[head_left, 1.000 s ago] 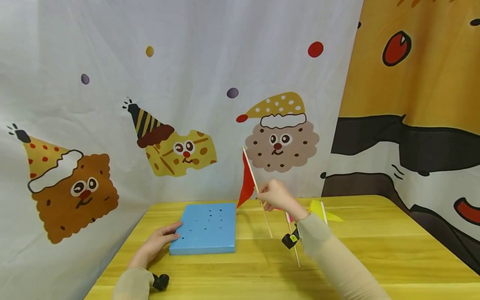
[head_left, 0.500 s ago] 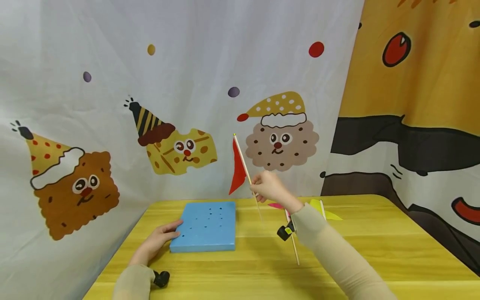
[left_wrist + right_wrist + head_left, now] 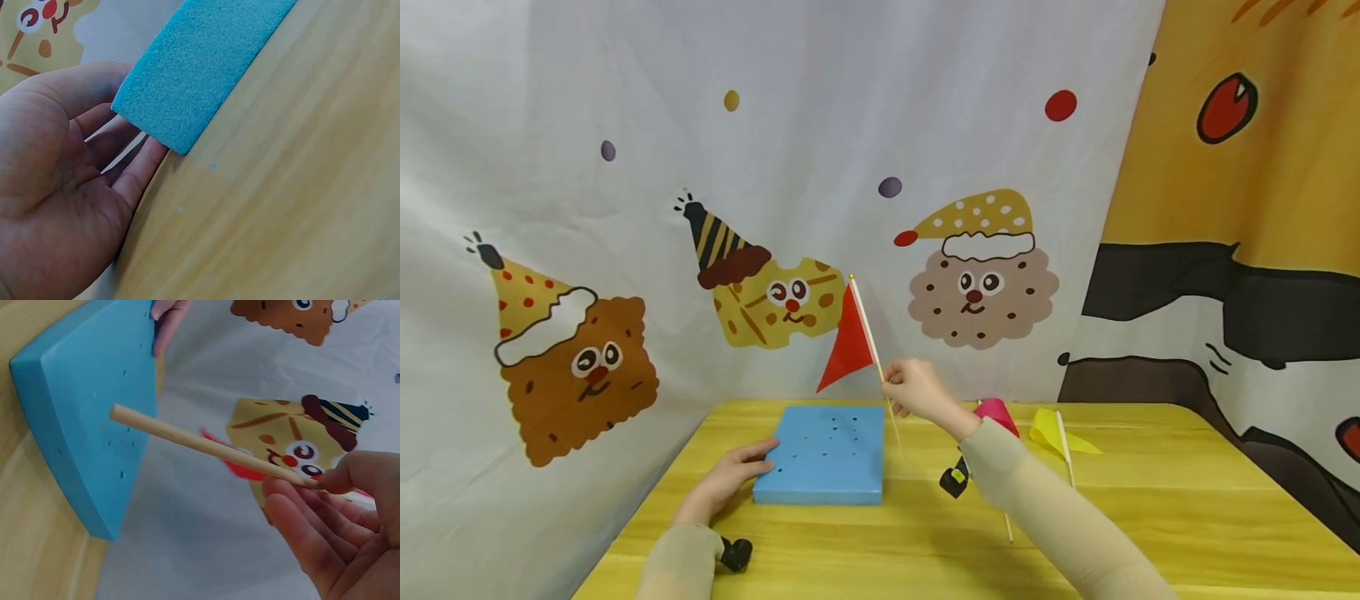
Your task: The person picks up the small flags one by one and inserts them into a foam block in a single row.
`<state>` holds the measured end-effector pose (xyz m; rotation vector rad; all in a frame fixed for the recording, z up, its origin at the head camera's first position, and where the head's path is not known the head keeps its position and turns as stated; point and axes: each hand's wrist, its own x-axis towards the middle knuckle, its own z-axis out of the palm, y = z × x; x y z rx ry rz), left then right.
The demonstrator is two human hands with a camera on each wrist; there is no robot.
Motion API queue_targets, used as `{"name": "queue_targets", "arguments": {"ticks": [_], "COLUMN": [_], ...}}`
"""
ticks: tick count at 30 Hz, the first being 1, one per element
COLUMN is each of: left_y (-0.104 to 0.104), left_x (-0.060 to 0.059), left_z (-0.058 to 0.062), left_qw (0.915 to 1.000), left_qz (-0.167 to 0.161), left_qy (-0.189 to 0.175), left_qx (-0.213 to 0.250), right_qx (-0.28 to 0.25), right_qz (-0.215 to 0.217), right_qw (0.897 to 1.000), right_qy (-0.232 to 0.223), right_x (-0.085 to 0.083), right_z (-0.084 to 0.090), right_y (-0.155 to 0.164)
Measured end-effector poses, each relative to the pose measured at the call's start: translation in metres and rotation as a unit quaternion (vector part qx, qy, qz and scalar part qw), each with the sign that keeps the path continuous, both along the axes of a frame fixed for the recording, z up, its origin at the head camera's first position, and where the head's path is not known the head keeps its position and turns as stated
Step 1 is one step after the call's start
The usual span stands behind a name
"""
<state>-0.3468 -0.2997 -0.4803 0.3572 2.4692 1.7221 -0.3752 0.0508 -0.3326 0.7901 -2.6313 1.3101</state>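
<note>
Head view: your right hand (image 3: 912, 388) pinches the red flag (image 3: 847, 346), stick tilted, lower end above the blue foam block's (image 3: 824, 453) right edge; your left hand's (image 3: 730, 477) relaxed fingers steady it.

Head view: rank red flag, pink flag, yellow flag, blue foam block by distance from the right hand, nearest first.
From the right hand:
1. red flag, its stick pinched in the hand.
2. Blue foam block and pink flag: block lower left, flag just right behind the sleeve; too close to call.
3. yellow flag, farther right, lying on the table.
</note>
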Motion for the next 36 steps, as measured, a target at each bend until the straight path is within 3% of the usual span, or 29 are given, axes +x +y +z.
{"name": "queue_targets", "arguments": {"ticks": [7, 22, 36], "left_y": [0.003, 0.002, 0.001], "left_x": [-0.001, 0.001, 0.002], "left_z": [0.004, 0.003, 0.001], "left_qw": [0.9998, 0.9997, 0.9997], "left_qz": [0.015, 0.001, 0.006], "left_qy": [0.001, 0.025, 0.022], "left_qx": [0.013, -0.003, 0.007], "right_qx": [-0.01, -0.055, -0.121], "right_qz": [0.015, 0.024, 0.003], "right_qw": [1.0, 0.998, 0.992], "right_qy": [0.011, -0.023, -0.03], "right_x": [-0.013, -0.036, -0.044], "right_z": [-0.004, -0.02, -0.035], "right_y": [-0.024, -0.073, -0.114]}}
